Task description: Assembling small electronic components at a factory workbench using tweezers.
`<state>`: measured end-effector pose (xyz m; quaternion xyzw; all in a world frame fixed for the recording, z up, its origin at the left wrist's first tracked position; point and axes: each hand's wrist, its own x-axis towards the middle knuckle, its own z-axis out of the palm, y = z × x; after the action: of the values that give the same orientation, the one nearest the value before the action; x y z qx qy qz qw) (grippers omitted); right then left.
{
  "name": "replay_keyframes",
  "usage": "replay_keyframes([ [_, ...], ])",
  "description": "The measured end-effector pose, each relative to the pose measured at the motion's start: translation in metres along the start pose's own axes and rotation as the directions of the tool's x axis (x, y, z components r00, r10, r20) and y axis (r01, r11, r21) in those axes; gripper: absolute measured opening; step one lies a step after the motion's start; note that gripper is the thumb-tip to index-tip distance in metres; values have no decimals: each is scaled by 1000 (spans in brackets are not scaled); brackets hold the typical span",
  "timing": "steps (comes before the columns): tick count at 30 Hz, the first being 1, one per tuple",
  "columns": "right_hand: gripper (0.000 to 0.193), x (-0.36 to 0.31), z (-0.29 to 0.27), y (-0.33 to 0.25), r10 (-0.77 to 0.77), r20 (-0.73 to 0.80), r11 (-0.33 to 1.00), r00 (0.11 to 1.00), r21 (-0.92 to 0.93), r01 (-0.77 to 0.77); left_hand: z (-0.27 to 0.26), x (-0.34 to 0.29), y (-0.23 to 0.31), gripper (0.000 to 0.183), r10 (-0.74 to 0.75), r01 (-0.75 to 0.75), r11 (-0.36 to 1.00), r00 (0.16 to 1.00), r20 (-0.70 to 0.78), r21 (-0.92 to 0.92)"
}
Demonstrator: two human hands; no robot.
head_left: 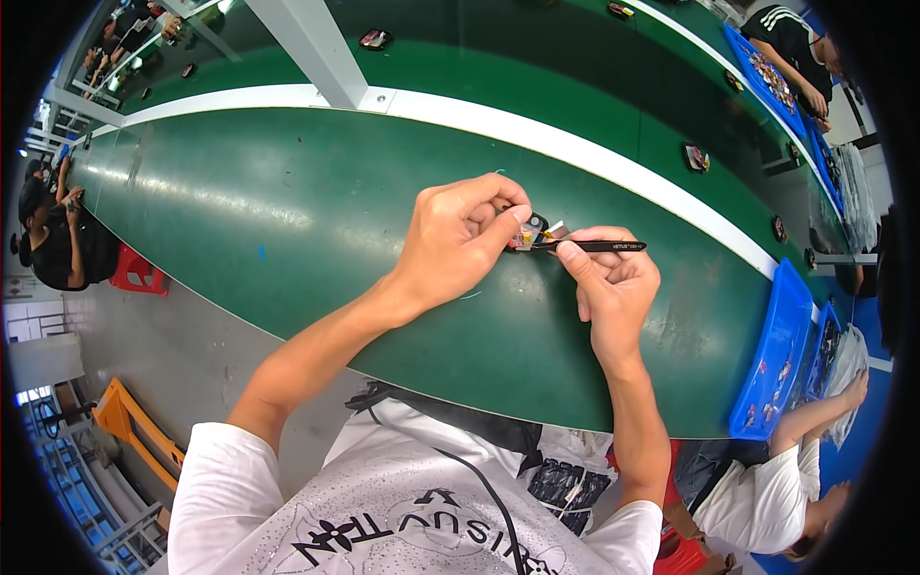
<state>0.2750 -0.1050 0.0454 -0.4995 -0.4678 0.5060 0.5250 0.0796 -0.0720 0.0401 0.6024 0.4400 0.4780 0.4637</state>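
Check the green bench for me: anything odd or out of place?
A small blue spot shows on the green bench, left of the left hand, perhaps a scrap or mark; its colour stands out there.

A pale post (311, 43) rises at the far edge of the green table (220, 192); a green belt (508, 72) runs beyond the table. By its right end is a blue bin (781, 321); left of it, a red stool (137, 273) and an orange frame (113, 410).

Pale print on black tool (604, 246); dark on shirt (402, 491)
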Motion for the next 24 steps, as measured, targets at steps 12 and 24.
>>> replay_keyframes([
  [12,16,2,-1,0,10,3,1000,1000,23,-10,0,0,-1,10,18,-18,1000,1000,13,6],
  [24,16,2,-4,-1,21,0,998,1000,59,-20,-8,4,3,22,-187,220,953,968,169,-210],
])
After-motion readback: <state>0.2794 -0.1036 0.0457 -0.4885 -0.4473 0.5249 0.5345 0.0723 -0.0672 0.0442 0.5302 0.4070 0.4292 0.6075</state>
